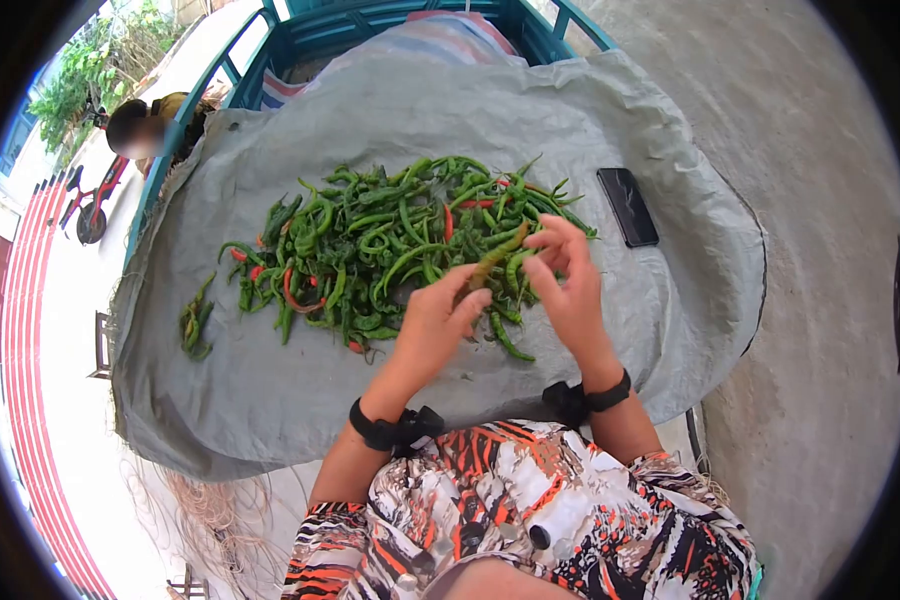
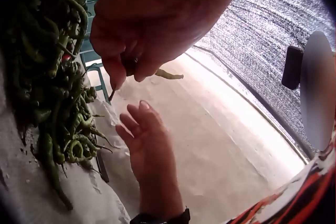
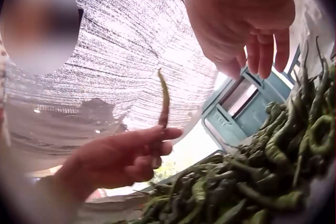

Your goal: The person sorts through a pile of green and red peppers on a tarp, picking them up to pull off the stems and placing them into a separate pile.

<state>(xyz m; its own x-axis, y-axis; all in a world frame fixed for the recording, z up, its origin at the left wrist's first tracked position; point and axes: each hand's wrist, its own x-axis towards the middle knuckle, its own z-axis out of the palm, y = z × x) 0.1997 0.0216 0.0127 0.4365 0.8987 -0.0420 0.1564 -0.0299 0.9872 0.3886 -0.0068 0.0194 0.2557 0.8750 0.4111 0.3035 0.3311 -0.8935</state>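
Note:
Between thumb and fingers my left hand [image 1: 432,318] pinches a yellowish-green chili pepper [image 1: 500,253] with a brownish stretch along it. In the right wrist view the held chili pepper [image 3: 165,95] points upward from the left hand [image 3: 123,155]. My right hand [image 1: 573,300] is beside the pepper's far tip, its fingers loosely bent and holding nothing. Below both hands lies a heap of chili peppers [image 1: 370,240], mostly green with several red ones among them.
A grey tarp [image 1: 530,110] carries the heap, inside a teal cart frame [image 1: 350,22]. A phone [image 1: 628,207] lies on the tarp at the right. A few peppers [image 1: 196,320] lie apart at the left. Beyond the cart's left side are a person [image 1: 170,112] and a red scooter [image 1: 95,205].

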